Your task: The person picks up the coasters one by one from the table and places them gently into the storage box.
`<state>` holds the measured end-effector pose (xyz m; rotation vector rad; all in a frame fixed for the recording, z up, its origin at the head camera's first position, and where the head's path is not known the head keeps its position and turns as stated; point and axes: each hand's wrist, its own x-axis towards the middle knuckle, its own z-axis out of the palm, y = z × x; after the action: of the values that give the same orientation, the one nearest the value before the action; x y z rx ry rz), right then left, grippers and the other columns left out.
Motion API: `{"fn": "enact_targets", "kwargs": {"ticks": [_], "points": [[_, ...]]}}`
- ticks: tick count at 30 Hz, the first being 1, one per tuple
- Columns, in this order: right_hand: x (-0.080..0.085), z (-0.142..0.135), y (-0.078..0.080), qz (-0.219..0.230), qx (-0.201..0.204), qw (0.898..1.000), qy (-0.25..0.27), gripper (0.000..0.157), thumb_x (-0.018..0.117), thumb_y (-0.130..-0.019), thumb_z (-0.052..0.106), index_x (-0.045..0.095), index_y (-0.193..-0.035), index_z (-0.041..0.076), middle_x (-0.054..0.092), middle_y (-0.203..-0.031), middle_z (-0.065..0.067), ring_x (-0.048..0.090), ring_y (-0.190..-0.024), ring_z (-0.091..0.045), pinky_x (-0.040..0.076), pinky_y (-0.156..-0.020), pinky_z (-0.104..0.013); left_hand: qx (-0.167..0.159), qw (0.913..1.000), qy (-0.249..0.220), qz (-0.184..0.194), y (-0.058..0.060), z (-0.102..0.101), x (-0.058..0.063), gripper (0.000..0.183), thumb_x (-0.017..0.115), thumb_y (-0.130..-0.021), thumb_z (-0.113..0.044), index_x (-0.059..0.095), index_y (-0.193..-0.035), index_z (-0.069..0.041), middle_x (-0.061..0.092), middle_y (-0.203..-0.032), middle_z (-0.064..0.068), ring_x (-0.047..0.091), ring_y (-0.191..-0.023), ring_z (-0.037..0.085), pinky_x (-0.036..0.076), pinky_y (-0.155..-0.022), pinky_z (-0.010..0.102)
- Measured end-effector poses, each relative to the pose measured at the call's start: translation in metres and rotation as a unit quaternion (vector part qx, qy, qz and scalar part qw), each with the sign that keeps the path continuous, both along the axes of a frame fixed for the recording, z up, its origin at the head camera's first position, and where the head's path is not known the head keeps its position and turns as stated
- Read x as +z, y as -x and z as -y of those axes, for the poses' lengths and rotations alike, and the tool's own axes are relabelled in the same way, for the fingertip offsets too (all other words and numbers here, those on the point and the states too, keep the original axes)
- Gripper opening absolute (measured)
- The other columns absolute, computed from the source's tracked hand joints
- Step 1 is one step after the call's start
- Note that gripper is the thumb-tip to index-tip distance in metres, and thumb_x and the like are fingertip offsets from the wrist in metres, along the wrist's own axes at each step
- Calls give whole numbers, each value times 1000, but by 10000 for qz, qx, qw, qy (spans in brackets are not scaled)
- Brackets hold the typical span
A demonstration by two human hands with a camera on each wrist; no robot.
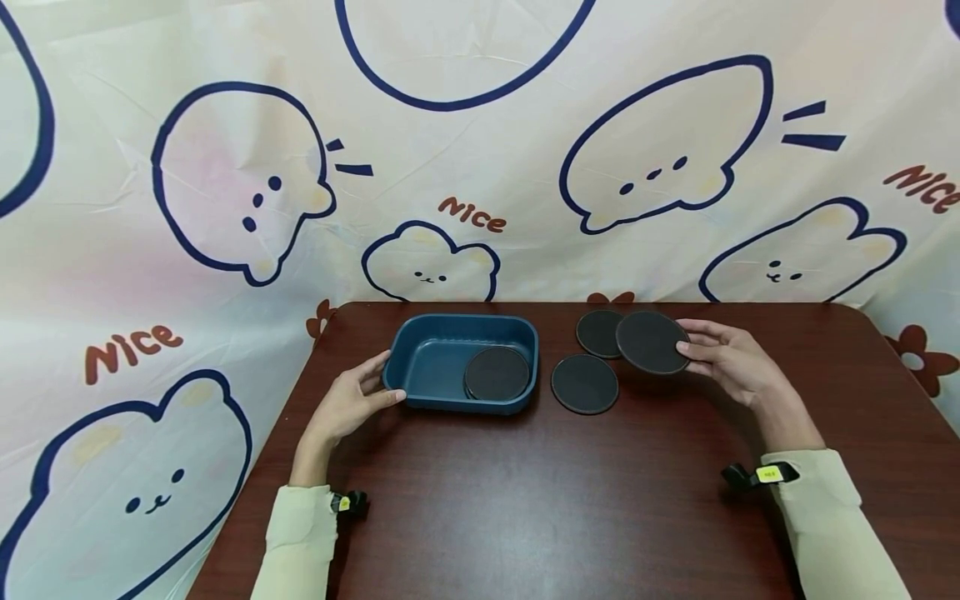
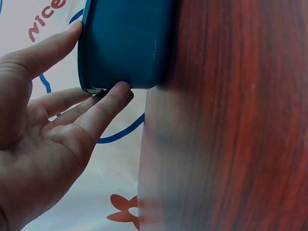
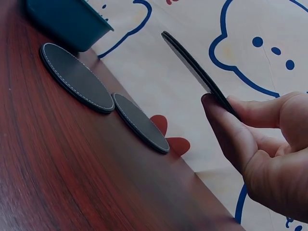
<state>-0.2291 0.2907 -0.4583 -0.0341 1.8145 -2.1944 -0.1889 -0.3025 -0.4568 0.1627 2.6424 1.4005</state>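
Note:
A blue rectangular plastic bin (image 1: 420, 403) stands on the table with black round coasters (image 1: 498, 372) at its right end, apparently stacked. My left hand (image 1: 352, 400) holds the bin's left end, thumb on the near corner and fingers at the far side; the left wrist view shows the fingertips against the bin's wall (image 2: 127, 43). Above the table, to the right of the bin, my right hand (image 1: 731, 360) pinches a black coaster (image 1: 651, 342) between thumb and fingers, its edge tilted in the right wrist view. Two stitched coasters lie flat between: a nearer one (image 1: 585, 384) and a farther one (image 1: 598, 333), partly covered by the held coaster.
The dark brown wooden table (image 1: 555, 508) reaches back to a cartoon-printed cloth (image 1: 525, 167) behind its far edge. Each forearm wears a black strap with a small device, the left one (image 1: 349, 503) and the right one (image 1: 759, 475).

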Motion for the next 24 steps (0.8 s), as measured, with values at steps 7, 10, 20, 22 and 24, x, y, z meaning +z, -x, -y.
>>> {"fn": "enact_targets", "kwargs": {"ticks": [7, 10, 20, 22, 24], "points": [[1, 7, 1, 25, 3, 10000, -83, 45, 68, -104, 2, 53, -145, 9, 80, -112, 7, 80, -93, -9, 65, -81, -22, 43, 10000, 85, 18, -1, 2, 0, 84, 77, -101, -21, 30, -170, -7, 47, -165, 26, 55, -147, 44, 54, -111, 57], [1, 10, 1, 16, 5, 10000, -74, 43, 67, -104, 1, 53, -144, 9, 80, -111, 7, 80, -93, -9, 65, -80, -22, 36, 9999, 117, 30, -2, 2, 1, 85, 77, -101, -22, 30, -170, -7, 46, -166, 25, 54, -148, 44, 53, -112, 57], [1, 13, 1, 52, -2, 9999, -145, 49, 69, -104, 2, 48, -149, 4, 79, -111, 7, 80, -93, -8, 64, -80, -21, 19, 9999, 143, 23, -1, 0, 2, 84, 77, -102, -21, 29, -170, -6, 45, -166, 26, 54, -148, 44, 52, -112, 57], [2, 13, 0, 53, -20, 9998, -171, 51, 69, -104, 2, 47, -149, 3, 79, -110, 8, 80, -92, -8, 64, -80, -21, -1, 9999, 129, 16, -1, 0, 2, 84, 76, -102, -20, 29, -170, -6, 45, -166, 26, 54, -148, 44, 52, -112, 57], [2, 13, -1, 52, -31, 9997, -220, 53, 69, -104, 2, 45, -151, 2, 79, -110, 8, 79, -92, -8, 64, -80, -21, -16, 9999, 122, 11, -1, 0, 2, 84, 77, -102, -20, 29, -170, -5, 45, -166, 26, 54, -148, 44, 52, -112, 57]]}}
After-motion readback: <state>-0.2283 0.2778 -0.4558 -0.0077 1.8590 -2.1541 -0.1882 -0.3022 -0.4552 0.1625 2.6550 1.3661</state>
